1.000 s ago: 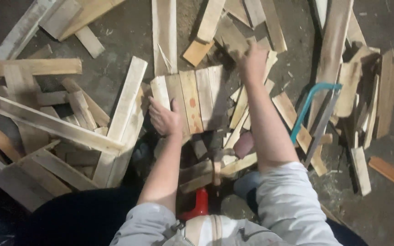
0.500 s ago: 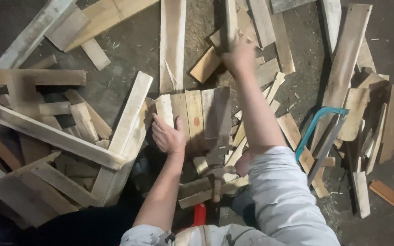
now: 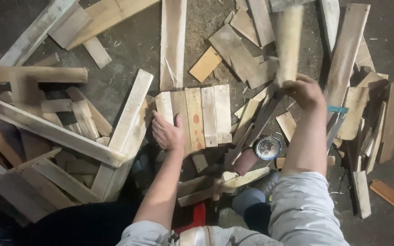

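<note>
A small panel (image 3: pixel 201 116) of short wooden slats laid side by side lies on the ground in front of me. My left hand (image 3: pixel 167 132) rests flat on its left edge, fingers spread. My right hand (image 3: pixel 304 91) is closed around the lower end of a pale wooden plank (image 3: pixel 289 43), held upright and blurred, to the right of the panel. A round tin (image 3: pixel 267 148) sits just below the panel's right side.
Loose planks and offcuts lie all around on the dark dirt floor. A long board frame (image 3: pixel 46 130) leans at left. A teal-framed saw (image 3: pixel 336 123) lies at right among stacked slats. A red object (image 3: pixel 196 216) shows near my knees.
My right hand has swung from over the scrap pile to the right, and now grips a plank. The left hand stays on the slat panel. The round tin is uncovered.
</note>
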